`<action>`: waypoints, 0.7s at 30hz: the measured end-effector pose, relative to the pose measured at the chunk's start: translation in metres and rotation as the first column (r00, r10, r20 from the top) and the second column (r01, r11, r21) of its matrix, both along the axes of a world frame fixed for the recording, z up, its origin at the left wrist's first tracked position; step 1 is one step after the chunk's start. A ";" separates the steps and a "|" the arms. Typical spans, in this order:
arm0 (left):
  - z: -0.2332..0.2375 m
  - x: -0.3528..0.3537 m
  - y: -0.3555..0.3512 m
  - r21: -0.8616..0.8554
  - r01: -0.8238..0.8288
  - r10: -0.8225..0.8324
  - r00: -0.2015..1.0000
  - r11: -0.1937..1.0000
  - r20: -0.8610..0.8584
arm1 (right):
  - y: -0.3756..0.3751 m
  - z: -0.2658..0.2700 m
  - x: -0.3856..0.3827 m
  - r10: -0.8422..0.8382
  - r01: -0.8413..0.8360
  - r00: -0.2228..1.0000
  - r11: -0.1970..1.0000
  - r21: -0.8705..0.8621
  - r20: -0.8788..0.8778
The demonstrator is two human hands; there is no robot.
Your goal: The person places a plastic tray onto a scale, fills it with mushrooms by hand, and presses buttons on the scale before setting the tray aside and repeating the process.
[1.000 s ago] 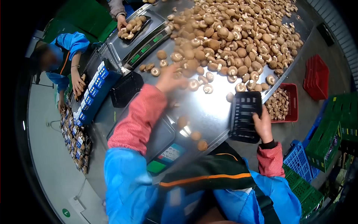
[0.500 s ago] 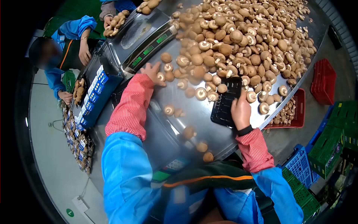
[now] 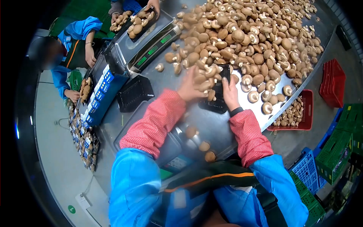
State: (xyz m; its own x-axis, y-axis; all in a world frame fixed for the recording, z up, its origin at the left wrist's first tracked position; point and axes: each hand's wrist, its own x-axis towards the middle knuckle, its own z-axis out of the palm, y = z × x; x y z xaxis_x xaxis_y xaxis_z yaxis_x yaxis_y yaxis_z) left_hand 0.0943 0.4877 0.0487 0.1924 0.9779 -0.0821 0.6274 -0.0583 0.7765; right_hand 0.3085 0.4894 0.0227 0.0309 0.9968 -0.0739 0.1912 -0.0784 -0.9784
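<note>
My right hand (image 3: pixel 231 94) grips the right edge of a black plastic tray (image 3: pixel 217 105), which is tilted at the near edge of a big heap of shiitake mushrooms (image 3: pixel 261 45). Cupped round a cluster of loose mushrooms (image 3: pixel 206 77), my left hand (image 3: pixel 190 86) presses them against the tray's upper left part. My left fingers are partly hidden behind the mushrooms and slightly blurred. A few stray mushrooms (image 3: pixel 204 146) lie on the metal table (image 3: pixel 211 126) near my body.
A scale (image 3: pixel 155 49) with green displays stands at the left; another person's hand (image 3: pixel 154 5) is at a filled tray (image 3: pixel 141 23) on it. An unfilled black tray (image 3: pixel 135 92) sits nearer. A red crate (image 3: pixel 308 113) of mushrooms stands beyond the table's right edge.
My left hand has swept right from near the scale to the tray, gathering mushrooms. The tray has shifted slightly left and up. A filled tray has come onto the scale.
</note>
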 end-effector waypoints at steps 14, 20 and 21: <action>0.073 0.076 -0.092 0.020 -0.075 0.076 0.994 0.997 -0.078 | -0.053 0.025 0.024 -0.175 -0.049 0.741 0.949 -0.311 -0.648; 0.067 0.044 -0.129 -0.108 -0.344 0.360 0.895 0.933 0.263 | -0.074 0.036 0.034 -0.233 -0.044 0.690 0.931 -0.362 -0.685; 0.061 0.038 -0.135 -0.172 -0.374 0.410 0.861 0.911 0.300 | -0.078 0.043 0.034 -0.202 -0.054 0.729 0.935 -0.350 -0.653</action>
